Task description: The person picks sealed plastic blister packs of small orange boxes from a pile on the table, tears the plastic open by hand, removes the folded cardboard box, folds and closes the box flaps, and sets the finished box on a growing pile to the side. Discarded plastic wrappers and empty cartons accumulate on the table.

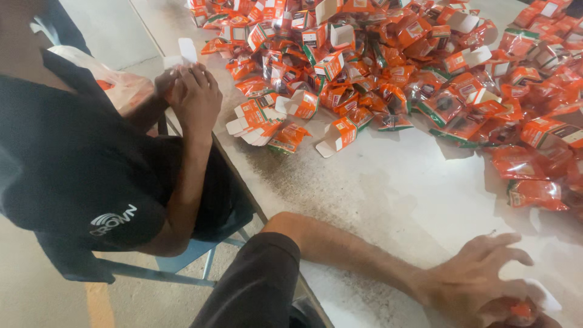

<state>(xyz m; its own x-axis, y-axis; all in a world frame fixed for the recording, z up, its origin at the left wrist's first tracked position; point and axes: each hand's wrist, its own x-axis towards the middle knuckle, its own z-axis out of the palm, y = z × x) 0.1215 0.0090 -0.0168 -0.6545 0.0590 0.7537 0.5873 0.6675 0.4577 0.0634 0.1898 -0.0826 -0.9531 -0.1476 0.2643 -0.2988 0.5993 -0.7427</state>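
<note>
An orange packet [521, 311] is held at the table's [388, 200] near edge under the left hand [480, 282], whose fingers [498, 242] are spread and half curled. The right hand is out of view. A co-worker's hands [191, 91] hold a white carton [182, 51] beside the heap of orange cartons [388, 67].

Left hand [480, 282] spread over an orange packet [522, 311] on the table [388, 200] — co-worker's hands [191, 91] folding beside.

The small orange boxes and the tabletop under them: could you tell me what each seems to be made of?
The orange boxes look like thin printed cardboard: open flaps show plain white insides and sharp folds. Some packs seem wrapped in glossy clear film, judging by the glare. The tabletop looks like a hard, smooth, pale surface, perhaps laminate or painted board, scuffed and speckled dark near its edge.
</note>
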